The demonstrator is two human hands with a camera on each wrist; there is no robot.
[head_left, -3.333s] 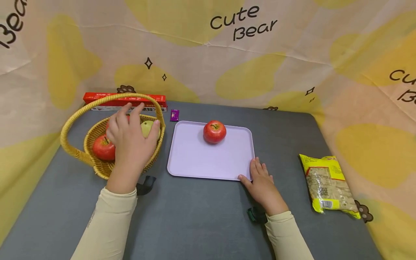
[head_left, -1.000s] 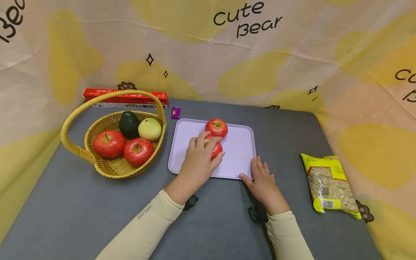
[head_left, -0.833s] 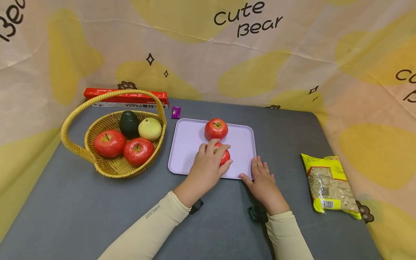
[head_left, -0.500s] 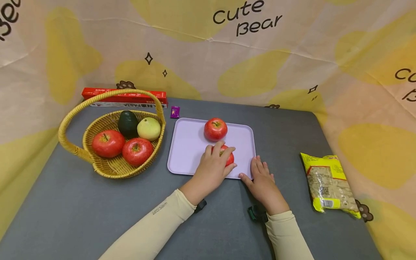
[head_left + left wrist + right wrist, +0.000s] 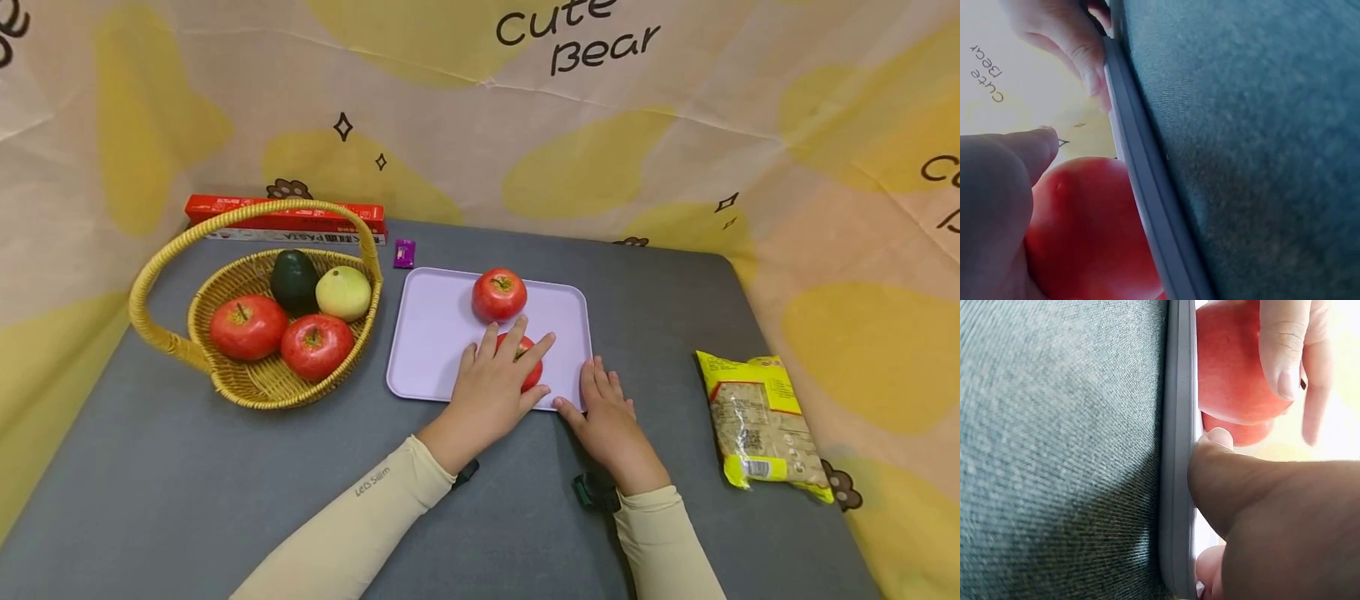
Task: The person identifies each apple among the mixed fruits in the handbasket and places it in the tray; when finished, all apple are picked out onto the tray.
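Observation:
A lilac tray (image 5: pixel 427 350) bears two red apples, the far apple (image 5: pixel 498 292) and the near apple (image 5: pixel 532 377). Over the near one my left hand (image 5: pixel 487 387) spreads its fingers, partly hiding it. In the left wrist view, the thumb stands beside that apple (image 5: pixel 1091 231), which rests on the tray. At the tray's front right corner lies my right hand (image 5: pixel 609 425), fingers extended along the right edge and thumb at the front edge. The right wrist view shows its thumb (image 5: pixel 1219 469) against the rim.
A wicker basket (image 5: pixel 262 392) at left, with a tall handle, holds two apples, a dark green avocado (image 5: pixel 294 282) and a pale green fruit (image 5: pixel 343 293). Behind are a red pasta box (image 5: pixel 300 218) and a purple packet (image 5: pixel 404 253). A yellow bag (image 5: pixel 761 425) lies at right.
My left hand has brought an apple from the basket to the tray, moved it slightly rightward there, then spread its fingers off it. My right hand has stayed at the tray's corner.

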